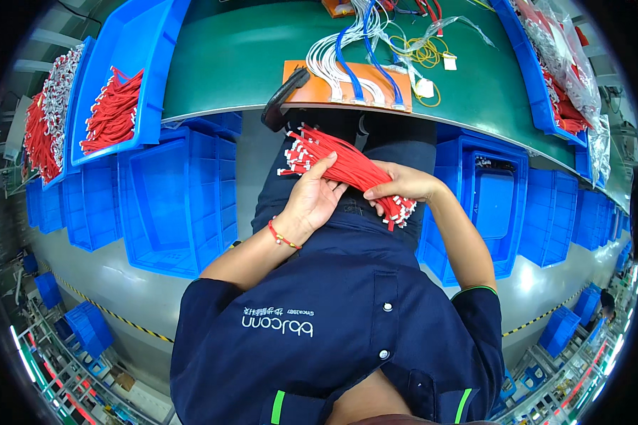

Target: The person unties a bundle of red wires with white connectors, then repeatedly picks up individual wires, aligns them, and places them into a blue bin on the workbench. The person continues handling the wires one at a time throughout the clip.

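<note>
Red wire bundle spanned both hands' fingers. Left hand pressed its thumb on top, fingers loosely curled; right hand pinched beside the nearer white ends. Seemingly gathering; next move called for two-handed support.

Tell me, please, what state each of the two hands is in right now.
Left hand: loosely holding the bundle of red cables with white connectors.
Right hand: closed on the same bundle, near its lower end.

Workshop: red wires, blue crates
</note>
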The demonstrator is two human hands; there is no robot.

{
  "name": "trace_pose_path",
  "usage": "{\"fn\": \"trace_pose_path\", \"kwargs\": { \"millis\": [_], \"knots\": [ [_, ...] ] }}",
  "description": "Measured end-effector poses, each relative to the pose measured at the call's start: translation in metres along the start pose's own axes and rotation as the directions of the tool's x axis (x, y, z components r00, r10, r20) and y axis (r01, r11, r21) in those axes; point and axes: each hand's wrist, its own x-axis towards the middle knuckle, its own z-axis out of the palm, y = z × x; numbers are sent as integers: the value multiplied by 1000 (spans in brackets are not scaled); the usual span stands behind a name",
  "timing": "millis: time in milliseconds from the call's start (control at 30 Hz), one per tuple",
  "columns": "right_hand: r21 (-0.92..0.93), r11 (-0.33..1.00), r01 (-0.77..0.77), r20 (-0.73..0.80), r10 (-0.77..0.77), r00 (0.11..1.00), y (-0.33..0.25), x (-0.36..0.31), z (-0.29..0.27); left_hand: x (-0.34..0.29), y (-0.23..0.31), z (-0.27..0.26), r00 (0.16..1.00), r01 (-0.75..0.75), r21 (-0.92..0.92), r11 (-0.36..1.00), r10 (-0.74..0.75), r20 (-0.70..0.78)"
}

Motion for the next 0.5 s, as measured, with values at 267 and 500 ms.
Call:
{"fn": "trace_pose_path", "kwargs": {
  "millis": [267,500],
  "knots": [
    [-498,854,152,-178,-273,945,-2,-1,9,7,11,-1,988,114,27,993,-116,98],
    [-844,525,108,-195,-487,851,-10,-8,26,24,29,-8,888,250,126,960,-279,366]
  ]
}}
